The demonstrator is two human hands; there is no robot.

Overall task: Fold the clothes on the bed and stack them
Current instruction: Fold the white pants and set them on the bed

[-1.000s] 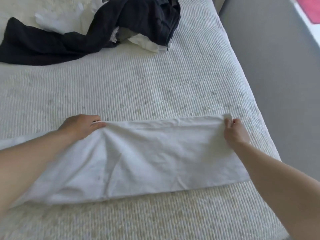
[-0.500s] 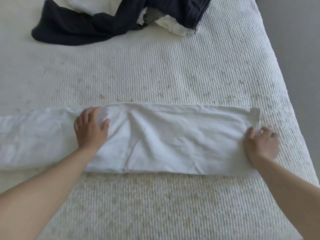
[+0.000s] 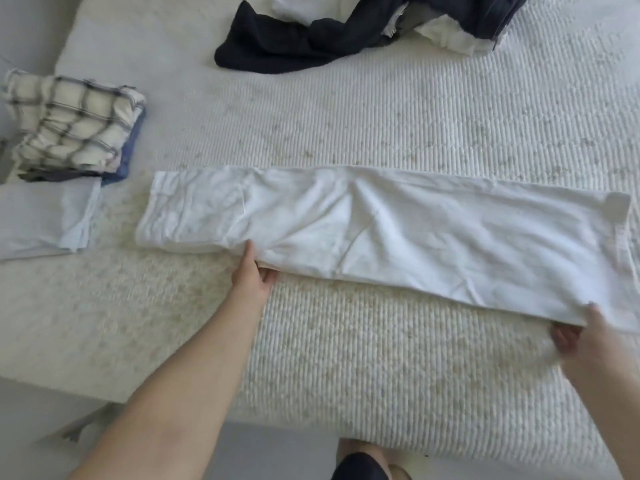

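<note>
Two bare hands at the near edge of one long white cloth folded into a strip (image 3: 398,230), lying crosswise on the white ribbed bedspread (image 3: 381,123) of the bed. Left hand (image 3: 251,271) near the strip's middle-left, thumb on top of the edge, fingers tucked under it, pinching the fabric. Right hand (image 3: 585,337) at the strip's near right corner, thumb over the hem and fingers beneath, likewise gripping the cloth. One stack of folded clothes (image 3: 72,129) far left on the bed, a cream plaid piece with dark lines on top, blue and grey layers under it. One pale blue folded garment (image 3: 45,216) just near of that stack, touching it. One loose pile at the far edge: dark navy garment (image 3: 287,43) draped over crumpled white pieces (image 3: 450,36). No containers visible
</note>
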